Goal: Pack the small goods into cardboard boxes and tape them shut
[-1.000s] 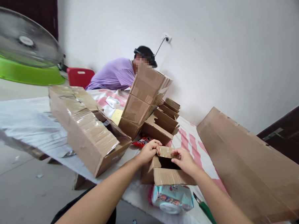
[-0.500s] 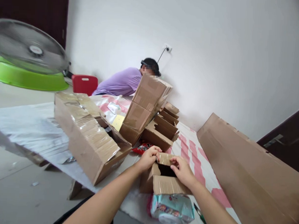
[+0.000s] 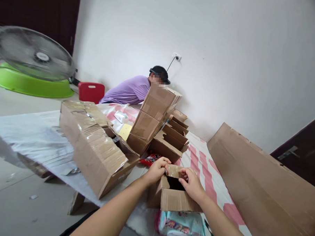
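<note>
Two hands at the far flap of a small open carton

At the bottom of the frame, right of centre, lies a teal soft pack (image 3: 181, 225) with a white lid. Just right of it a cutter (image 3: 208, 227) shows a dark blade, the rest mostly hidden by the right forearm. Directly above the pack, lower centre, the small carton (image 3: 178, 200) stands on the table (image 3: 142, 220) with its opening upward and its near flap folded outward. The left hand (image 3: 157, 171) is drawn narrow, thumb and fingers pinching the far flap at its left corner. The right hand (image 3: 192, 185) is half curled at the flap's right end, thumb over the opening; whether it grips the cardboard cannot be told.

Beyond the left hand, a red packet (image 3: 149, 160) lies near the middle. A long, taped carton (image 3: 93, 160) fills the left centre, partly open on top. A tall carton (image 3: 150, 114) leans at centre, beside a row of open cardboard pieces (image 3: 163, 144). A big cardboard sheet (image 3: 261, 185) slants across the right.

Farther back, upper centre, a person in a purple shirt (image 3: 128, 89) bends behind the tall carton, near a red chair (image 3: 91, 92). A fan (image 3: 35, 53) occupies the upper left, by a bright green base (image 3: 31, 84). A socket (image 3: 177, 57) with a plug is on the white wall (image 3: 240, 59).
</note>
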Demonstrator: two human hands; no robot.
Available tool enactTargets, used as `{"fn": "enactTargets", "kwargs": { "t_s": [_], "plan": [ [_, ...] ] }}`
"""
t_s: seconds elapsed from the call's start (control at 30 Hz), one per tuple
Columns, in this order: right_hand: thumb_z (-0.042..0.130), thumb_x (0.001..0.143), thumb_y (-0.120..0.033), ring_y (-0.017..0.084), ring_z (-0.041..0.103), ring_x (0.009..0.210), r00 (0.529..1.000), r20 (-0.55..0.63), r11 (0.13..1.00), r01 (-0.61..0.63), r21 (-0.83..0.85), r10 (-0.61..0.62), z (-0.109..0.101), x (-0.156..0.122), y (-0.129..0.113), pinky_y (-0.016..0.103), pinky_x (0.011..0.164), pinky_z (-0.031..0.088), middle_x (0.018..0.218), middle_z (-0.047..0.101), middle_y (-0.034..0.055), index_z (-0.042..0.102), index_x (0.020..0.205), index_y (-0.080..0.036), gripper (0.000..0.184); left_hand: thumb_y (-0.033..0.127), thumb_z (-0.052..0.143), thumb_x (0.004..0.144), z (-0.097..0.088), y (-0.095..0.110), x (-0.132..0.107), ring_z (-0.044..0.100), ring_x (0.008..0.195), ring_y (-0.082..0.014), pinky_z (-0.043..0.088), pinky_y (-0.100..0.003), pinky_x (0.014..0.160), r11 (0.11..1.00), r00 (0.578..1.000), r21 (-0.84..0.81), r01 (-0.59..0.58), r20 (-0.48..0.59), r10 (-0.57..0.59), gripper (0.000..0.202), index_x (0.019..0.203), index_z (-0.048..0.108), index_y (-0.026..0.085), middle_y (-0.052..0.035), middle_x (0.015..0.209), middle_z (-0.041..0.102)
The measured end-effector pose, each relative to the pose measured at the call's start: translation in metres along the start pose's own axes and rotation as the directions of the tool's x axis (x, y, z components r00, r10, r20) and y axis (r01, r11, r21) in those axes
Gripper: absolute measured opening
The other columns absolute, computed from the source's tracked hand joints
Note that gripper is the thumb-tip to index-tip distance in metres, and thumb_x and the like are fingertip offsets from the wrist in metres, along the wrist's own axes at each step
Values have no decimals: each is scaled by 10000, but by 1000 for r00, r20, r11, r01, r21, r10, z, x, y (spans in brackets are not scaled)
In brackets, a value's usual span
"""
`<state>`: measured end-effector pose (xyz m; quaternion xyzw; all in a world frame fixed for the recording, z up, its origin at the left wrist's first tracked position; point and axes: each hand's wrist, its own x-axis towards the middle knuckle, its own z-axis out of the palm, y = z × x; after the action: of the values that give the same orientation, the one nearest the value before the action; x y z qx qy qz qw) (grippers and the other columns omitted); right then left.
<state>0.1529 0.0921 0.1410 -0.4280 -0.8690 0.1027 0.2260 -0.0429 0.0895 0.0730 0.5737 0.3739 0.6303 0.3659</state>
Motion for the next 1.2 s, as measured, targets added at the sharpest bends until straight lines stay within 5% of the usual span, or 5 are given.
{"fn": "enactTargets", "kwargs": {
  "t_s": [0.2,0.37,0.67,0.93,1.2],
  "plan": [
    [570,724,-117,197,560,838,998,37,996,47,-72,-45,-2,-1,-4,372,799,454,823,607,20,594,719,-211,97,2,411,539,0,1,0,563,976,-185,409,-320,934,1000,1000,6,-9,0,9,263,520,618,163,-42,960,598],
    [559,737,-126,178,574,809,1000,5,1000,1,3,-1,-1,-2,-2,329,731,485,926,616,39,614,955,-219,244,-10,411,542,0,1,0,567,973,-186,410,-328,936,1000,1000,12,-9,2,9,270,515,616,163,-41,952,594],
    [494,826,-149,175,605,823,994,4,983,109,-149,-109,-6,1,0,323,756,481,917,654,37,629,930,-217,183,-17,412,543,-1,2,0,566,961,-187,404,-330,931,1000,1000,5,-6,5,6,265,514,611,155,-45,953,583],
    [414,864,-83,179,577,729,883,353,599,468,-649,-308,-2,21,-5,289,633,423,819,632,79,599,823,-158,204,-20,411,541,-1,3,0,566,943,-188,420,-319,896,1000,1000,-2,3,6,-3,265,512,609,153,-48,947,575],
    [484,785,-115,204,563,776,829,465,566,554,-611,-309,-13,29,-9,315,683,419,869,623,91,584,866,-138,131,-22,408,533,-1,4,0,565,920,-176,431,-307,880,1000,1000,-5,4,21,-4,277,509,617,158,-34,935,589]
  ]
}}
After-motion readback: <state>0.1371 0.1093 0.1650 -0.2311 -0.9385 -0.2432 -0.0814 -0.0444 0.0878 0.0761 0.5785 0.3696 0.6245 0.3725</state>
